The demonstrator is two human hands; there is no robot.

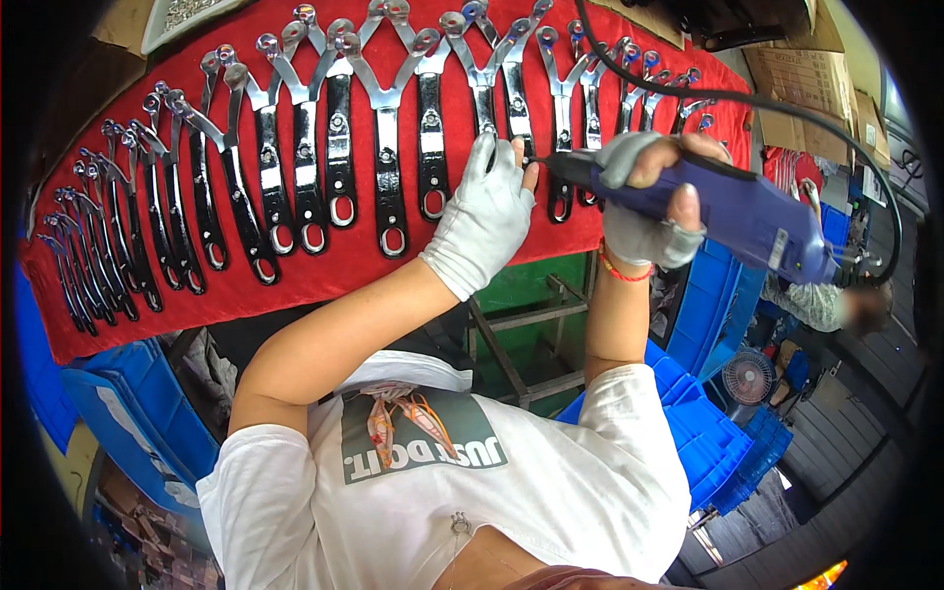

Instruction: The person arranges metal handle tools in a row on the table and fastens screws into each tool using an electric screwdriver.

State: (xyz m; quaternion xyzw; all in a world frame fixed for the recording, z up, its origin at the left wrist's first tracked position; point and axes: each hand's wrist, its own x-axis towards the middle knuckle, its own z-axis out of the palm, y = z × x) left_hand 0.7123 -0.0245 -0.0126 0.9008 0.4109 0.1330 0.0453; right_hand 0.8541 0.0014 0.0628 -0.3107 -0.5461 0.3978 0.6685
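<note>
My right hand point(654, 197), in a grey-white glove with bare fingertips, is wrapped round a purple electric screwdriver point(752, 216). The tool lies nearly level, its thin bit pointing left toward my left fingertips. My left hand point(482, 216), gloved the same way, reaches up over the lower end of a Y-shaped chrome handle with a black grip point(482, 103). Its thumb and finger close together at the bit's tip; what they pinch is too small to make out. Beside them lies another forked handle point(517, 93). Several more such handles point(389, 167) fan out in a row.
A red cloth point(344, 270) covers the table under the handles. A black cable point(747, 101) loops from the tool across the upper right. Blue crates point(693, 423) stand below right, a fan point(747, 377) beyond them. Another person point(811, 305) is at far right. A white tray point(182, 25) holds small metal parts.
</note>
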